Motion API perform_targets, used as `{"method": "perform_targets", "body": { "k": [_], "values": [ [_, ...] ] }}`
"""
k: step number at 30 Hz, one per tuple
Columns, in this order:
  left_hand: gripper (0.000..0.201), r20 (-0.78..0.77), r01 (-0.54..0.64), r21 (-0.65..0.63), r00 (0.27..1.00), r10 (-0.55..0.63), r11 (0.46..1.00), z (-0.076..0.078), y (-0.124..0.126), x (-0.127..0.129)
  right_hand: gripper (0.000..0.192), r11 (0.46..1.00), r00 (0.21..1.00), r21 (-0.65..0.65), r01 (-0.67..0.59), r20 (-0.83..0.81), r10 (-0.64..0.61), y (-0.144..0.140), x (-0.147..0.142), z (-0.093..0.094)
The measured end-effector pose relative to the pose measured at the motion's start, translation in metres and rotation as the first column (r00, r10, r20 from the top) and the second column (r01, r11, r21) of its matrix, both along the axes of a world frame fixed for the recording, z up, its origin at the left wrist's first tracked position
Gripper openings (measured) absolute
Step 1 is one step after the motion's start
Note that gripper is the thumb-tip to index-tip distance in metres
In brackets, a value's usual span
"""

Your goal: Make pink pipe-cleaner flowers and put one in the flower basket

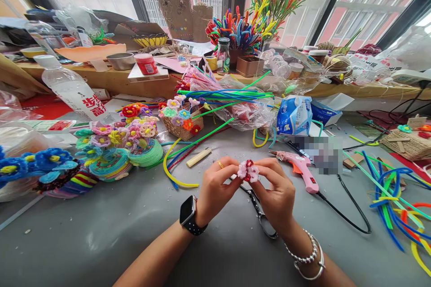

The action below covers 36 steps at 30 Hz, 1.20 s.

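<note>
- Grey and cluttered, the bench [101,233] runs under a wall of bright windows, with a wooden shelf along its far edge.
- I see both hands meeting over the middle of the bench: my left hand [215,186] and right hand [276,193] pinch a small pink-and-white pipe-cleaner flower [248,171] with a red centre between their fingertips, so both are closed on it.
- Beneath the hands lie scissors [259,213], the blades mostly hidden by my right hand; only the handle loops and a bit of the shank show.
- A blurred patch [319,152] covers something just right of centre; I cannot make out what it is.
- My left wrist wears a black smartwatch [188,213], my right wrist beaded bracelets [308,255], and both forearms are cut off by the near edge.
- Toward the left edge a plastic bottle [72,87] lies tilted, with red Chinese characters on its label (too skewed for me to read).
- A blue-and-white packet [294,114] stands beyond the hands; its print is too small to read.
- A pink glue gun [299,170] lies just right of my right hand, its black cord trailing off to the right.
- A small woven basket [183,128] holds pastel pipe-cleaner flowers; near it, coiled round pots [144,152] carry more blooms.
- On the shelf a jar [222,54] and a square tin [249,66] stand before a bunch of upright coloured pipe cleaners [235,29].
- Loose pipe cleaners [393,202] sprawl at the right edge, partly out of view.
</note>
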<state>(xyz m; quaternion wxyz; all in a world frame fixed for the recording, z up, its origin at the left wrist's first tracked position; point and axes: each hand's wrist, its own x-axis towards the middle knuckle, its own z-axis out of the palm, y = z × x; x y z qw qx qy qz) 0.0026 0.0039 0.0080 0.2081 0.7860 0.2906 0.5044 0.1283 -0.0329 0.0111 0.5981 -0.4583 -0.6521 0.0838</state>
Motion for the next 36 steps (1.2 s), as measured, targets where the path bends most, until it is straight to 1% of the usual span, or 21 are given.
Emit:
{"method": "perform_targets", "body": {
  "k": [4, 7, 12, 15, 17, 22, 27, 29, 31, 34, 36],
  "values": [
    [0.007, 0.001, -0.003, 0.029, 1.000, 0.003, 1.000, -0.002, 0.000, 0.000, 0.012, 1.000, 1.000, 0.025, -0.019, 0.009, 0.019, 0.000, 0.001, 0.001],
    [0.006, 0.000, 0.001, 0.029, 1.000, -0.001, 1.000, -0.003, 0.001, 0.000, 0.011, 1.000, 1.000, 0.019, -0.022, 0.018, 0.022, 0.000, 0.002, 0.002],
    [0.009, 0.023, 0.047, -0.011, 0.999, -0.047, 0.999, -0.003, 0.003, 0.000, 0.008, 0.999, 0.999, -0.039, 0.006, 0.037, -0.005, 0.002, 0.005, 0.004],
    [0.011, 0.042, 0.065, -0.005, 0.997, -0.065, 0.998, -0.003, 0.004, 0.000, 0.010, 0.996, 0.999, -0.081, -0.022, 0.031, 0.025, 0.004, 0.007, 0.004],
    [0.012, 0.045, 0.070, -0.003, 0.997, -0.070, 0.998, -0.003, 0.004, 0.000, 0.013, 0.995, 0.999, -0.087, -0.043, 0.003, 0.043, 0.005, 0.008, 0.003],
    [0.012, 0.014, 0.048, 0.008, 0.999, -0.048, 0.999, -0.003, 0.002, 0.001, 0.012, 0.995, 0.997, -0.079, -0.069, -0.025, 0.067, 0.004, 0.009, 0.004],
    [0.012, -0.011, 0.036, 0.017, 0.999, -0.036, 0.999, -0.005, 0.000, 0.002, 0.010, 0.989, 0.997, -0.127, -0.077, -0.036, 0.073, 0.003, 0.008, 0.006],
    [0.012, -0.008, 0.037, -0.005, 0.999, -0.037, 0.999, -0.005, 0.001, 0.001, 0.010, 0.985, 0.996, -0.150, -0.082, -0.049, 0.075, 0.003, 0.008, 0.006],
    [0.011, 0.004, 0.071, -0.047, 0.997, -0.071, 0.996, -0.005, 0.002, 0.001, 0.013, 0.979, 0.993, -0.175, -0.105, -0.069, 0.094, 0.005, 0.010, 0.006],
    [0.010, 0.034, 0.172, -0.163, 0.985, -0.169, 0.972, -0.003, 0.006, 0.000, 0.019, 0.949, 0.971, -0.227, -0.217, -0.147, 0.187, 0.009, 0.015, 0.007],
    [0.011, 0.063, 0.236, -0.258, 0.972, -0.227, 0.937, -0.001, 0.007, -0.001, 0.020, 0.910, 0.944, -0.278, -0.307, -0.208, 0.255, 0.012, 0.020, 0.007]
  ]
}}
